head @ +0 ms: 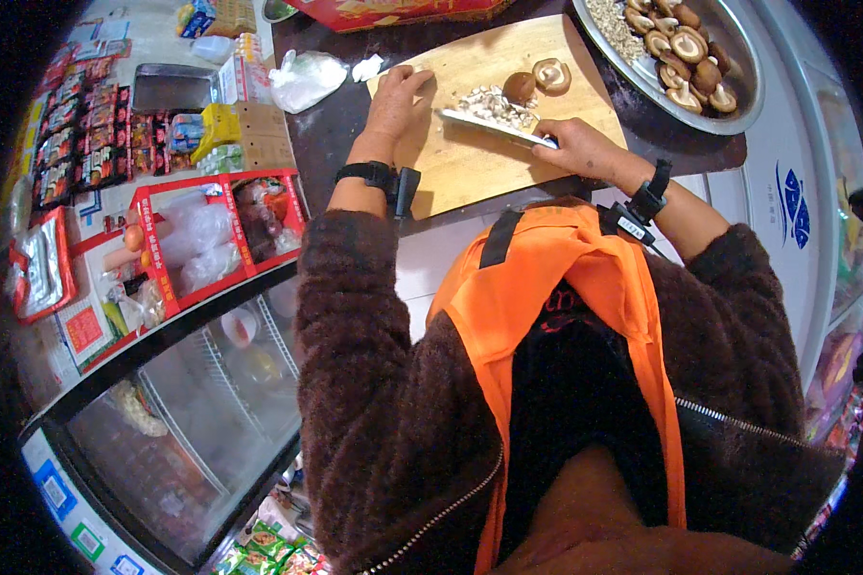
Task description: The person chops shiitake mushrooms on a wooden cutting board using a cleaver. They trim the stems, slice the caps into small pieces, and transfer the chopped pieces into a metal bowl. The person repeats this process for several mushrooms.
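Note:
My right hand [579, 146] grips a kitchen knife [490, 127] by its handle, the blade pointing left across a wooden cutting board [467, 169]. Just beyond the blade lies a pile of finely chopped mushroom [495, 103]. Two shiitake mushrooms sit at the back of the board: one [521, 88] shows its brown cap, the other [551, 76] its pale gills and stem. My left hand [395, 100] rests at the board's left edge, thumb apart from the fingers, with nothing seen in it. It is away from the blade and the mushrooms.
A metal basin [744, 108] at the right holds shiitake and chopped bits. Left of the board are a white plastic bag [308, 79] and crumpled tissue [367, 68]. Further left, a glass-fronted display fridge [201, 410] carries a red-edged crate [241, 237] and packaged goods.

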`<state>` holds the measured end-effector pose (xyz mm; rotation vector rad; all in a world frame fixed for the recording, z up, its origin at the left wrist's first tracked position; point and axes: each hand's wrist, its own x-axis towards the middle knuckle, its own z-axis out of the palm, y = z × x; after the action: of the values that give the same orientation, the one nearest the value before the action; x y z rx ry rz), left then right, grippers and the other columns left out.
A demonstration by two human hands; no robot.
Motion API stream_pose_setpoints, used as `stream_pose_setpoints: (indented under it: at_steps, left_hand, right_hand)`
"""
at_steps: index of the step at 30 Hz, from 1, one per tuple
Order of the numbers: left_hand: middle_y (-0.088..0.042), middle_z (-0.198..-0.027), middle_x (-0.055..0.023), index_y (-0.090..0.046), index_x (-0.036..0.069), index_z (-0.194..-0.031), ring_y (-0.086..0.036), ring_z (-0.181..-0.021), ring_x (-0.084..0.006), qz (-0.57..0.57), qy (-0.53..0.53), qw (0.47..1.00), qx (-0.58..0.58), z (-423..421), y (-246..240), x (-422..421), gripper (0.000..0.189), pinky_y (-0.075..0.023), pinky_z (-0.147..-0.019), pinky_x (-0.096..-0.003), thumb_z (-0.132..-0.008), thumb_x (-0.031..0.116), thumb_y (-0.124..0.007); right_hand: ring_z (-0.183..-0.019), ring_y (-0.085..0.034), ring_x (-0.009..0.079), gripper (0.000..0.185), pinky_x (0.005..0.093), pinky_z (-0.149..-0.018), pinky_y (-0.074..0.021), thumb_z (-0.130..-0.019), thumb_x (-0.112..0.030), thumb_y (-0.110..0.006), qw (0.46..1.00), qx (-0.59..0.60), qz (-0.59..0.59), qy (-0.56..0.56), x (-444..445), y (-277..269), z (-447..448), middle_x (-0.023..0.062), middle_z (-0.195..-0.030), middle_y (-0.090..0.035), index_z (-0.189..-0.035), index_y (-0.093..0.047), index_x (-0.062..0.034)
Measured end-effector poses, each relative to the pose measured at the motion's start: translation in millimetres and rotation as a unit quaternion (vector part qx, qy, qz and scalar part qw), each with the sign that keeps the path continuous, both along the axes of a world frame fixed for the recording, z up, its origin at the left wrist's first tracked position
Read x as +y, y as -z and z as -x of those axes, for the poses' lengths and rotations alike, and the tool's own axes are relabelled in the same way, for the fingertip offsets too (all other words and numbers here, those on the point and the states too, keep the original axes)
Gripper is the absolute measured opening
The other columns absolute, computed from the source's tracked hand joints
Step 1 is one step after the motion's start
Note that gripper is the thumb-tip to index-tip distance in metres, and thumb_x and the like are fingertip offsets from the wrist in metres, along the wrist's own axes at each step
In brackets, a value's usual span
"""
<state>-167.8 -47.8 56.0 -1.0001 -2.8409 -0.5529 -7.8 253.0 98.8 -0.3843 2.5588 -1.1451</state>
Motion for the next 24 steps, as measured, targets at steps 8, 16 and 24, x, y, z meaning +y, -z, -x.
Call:
stream_pose_setpoints:
  at_steps: [8, 16, 24]
  left_hand:
    - [-0.062, -0.115, -0.0162, -0.067, 0.011, -0.108, -0.059, -0.105, -0.0374, -0.025, -0.113, 0.993, -0.019, 1, 2, 10, 0.030, -0.0502, -0.091, -0.0457, -0.079, 0.018, -0.071]
    - [-0.061, -0.095, -0.0137, -0.065, 0.006, -0.095, -0.060, -0.090, -0.0316, -0.210, -0.245, 0.946, -0.017, -13, 0, -27, 0.019, -0.0505, -0.082, -0.0412, -0.082, 0.018, -0.071]
    - [-0.062, -0.091, 0.0001, -0.060, 0.004, -0.102, -0.057, -0.080, -0.0073, -0.418, -0.277, 0.860, -0.100, -92, -17, -70, 0.020, -0.0483, -0.073, -0.0230, -0.085, 0.006, -0.071]
  right_hand:
    - [-0.060, -0.063, 0.0202, 0.038, 0.0358, -0.059, -0.0503, -0.091, -0.029, -0.058, 0.994, -0.080, 0.064, 0.030, 5, -6, 3, 0.0138, -0.071, -0.064, -0.112, -0.064, 0.0019]
    - [-0.062, -0.062, 0.0185, 0.035, 0.0342, -0.059, -0.0506, -0.089, -0.026, -0.058, 0.983, -0.120, 0.135, 0.026, -11, 3, 9, 0.0110, -0.072, -0.065, -0.108, -0.064, 0.0028]
    - [-0.045, -0.050, 0.0083, 0.022, 0.0263, -0.042, -0.0405, -0.094, -0.024, -0.058, 0.940, -0.261, 0.221, -0.001, -50, 12, 27, 0.0005, -0.060, -0.054, -0.092, -0.059, -0.0023]
